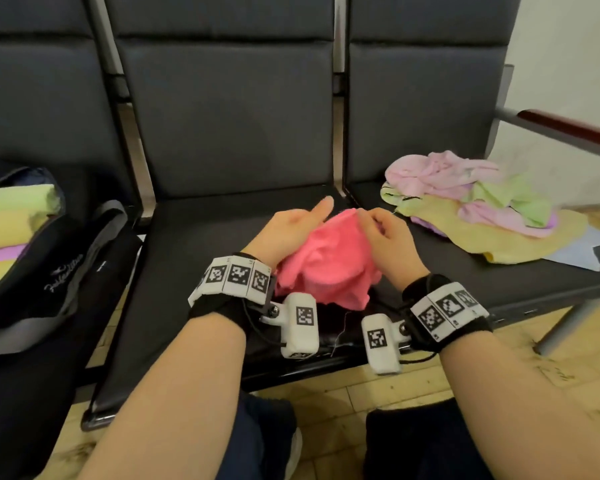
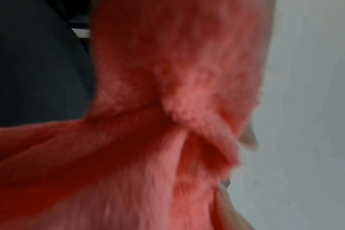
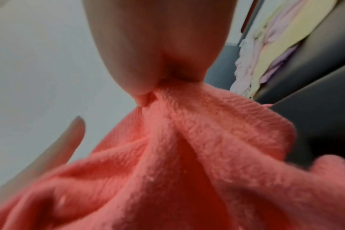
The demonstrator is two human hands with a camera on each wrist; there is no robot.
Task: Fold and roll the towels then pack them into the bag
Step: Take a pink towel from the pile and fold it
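Pink towel [image 1: 321, 261] is hanging bunched below our fingertips, over the seat [image 1: 194, 258]. We are pinching its top edge with our right hand [image 1: 388, 237], likely hunting a corner to spread it for folding. Our left hand [image 1: 288, 230] is touching it, thumb out; its grip we cannot tell.

The towel [image 1: 321, 261] was bright pink. The pile [image 1: 478, 206] showed pale pink, lime green, yellow and lilac. The seats [image 1: 229, 109] were dark grey, the bag [image 1: 49, 271] black with grey trim.
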